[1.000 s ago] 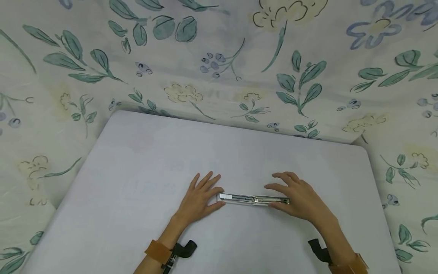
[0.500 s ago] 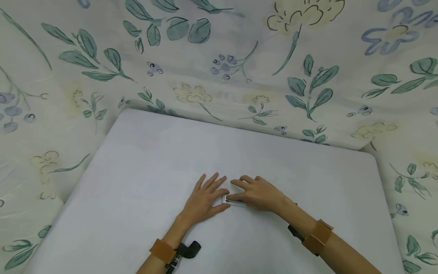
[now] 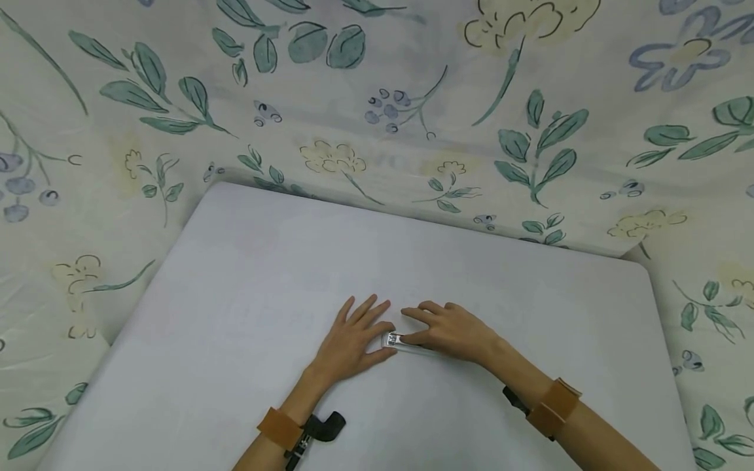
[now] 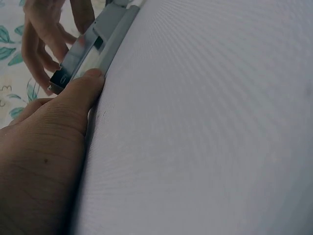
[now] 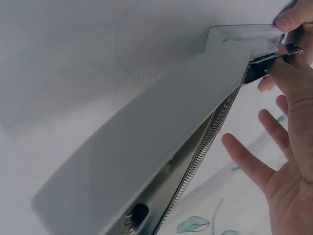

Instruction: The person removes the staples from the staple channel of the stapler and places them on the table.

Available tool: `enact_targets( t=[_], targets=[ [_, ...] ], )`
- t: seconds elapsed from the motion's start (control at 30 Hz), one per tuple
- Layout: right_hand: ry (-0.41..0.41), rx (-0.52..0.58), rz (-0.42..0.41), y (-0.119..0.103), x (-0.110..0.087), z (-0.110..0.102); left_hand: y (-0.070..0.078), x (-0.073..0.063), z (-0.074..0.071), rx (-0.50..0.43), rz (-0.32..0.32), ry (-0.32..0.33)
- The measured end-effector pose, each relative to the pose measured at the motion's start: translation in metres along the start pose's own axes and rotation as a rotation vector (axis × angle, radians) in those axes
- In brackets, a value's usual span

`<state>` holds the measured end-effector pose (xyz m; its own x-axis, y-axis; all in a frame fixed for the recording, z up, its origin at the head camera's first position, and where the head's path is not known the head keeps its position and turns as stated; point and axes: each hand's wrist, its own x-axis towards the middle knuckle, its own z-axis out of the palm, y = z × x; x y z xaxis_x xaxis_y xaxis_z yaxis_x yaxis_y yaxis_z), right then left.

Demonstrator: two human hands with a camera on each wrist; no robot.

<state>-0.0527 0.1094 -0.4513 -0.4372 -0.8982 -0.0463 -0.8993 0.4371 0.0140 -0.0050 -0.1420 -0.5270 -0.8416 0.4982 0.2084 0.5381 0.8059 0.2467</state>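
A stapler lies opened out on the white table. My left hand pinches its left end between thumb and index finger, the other fingers spread flat. My right hand reaches over it, hiding most of it in the head view. The right wrist view shows the pale stapler cover folded back, with a coil spring along its underside. There, my right thumb touches metal near the stapler's far end, with the other fingers extended apart. In the left wrist view, the left thumb presses the base's side.
Floral cloth hangs behind the white tabletop and along both its sides. Brown straps with black camera mounts circle both wrists.
My right hand has moved left along the stapler from its right end, and its thumb has drawn back slightly, baring the metal end. My left hand keeps its hold on the left end.
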Motion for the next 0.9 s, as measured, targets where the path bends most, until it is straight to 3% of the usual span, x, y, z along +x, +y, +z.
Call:
enact_targets(
  t=[0.2,0.5,0.9],
  targets=[
    [0.024,-0.008,-0.018,0.001,0.003,-0.002,0.0,0.0,0.0,-0.021,0.004,0.017],
    [-0.046,-0.024,-0.031,0.001,0.011,-0.01,0.0,0.0,0.001,-0.02,0.005,0.016],
    [-0.045,-0.057,-0.045,-0.001,0.011,-0.013,0.0,-0.001,0.0,-0.001,0.004,0.021]
  ],
)
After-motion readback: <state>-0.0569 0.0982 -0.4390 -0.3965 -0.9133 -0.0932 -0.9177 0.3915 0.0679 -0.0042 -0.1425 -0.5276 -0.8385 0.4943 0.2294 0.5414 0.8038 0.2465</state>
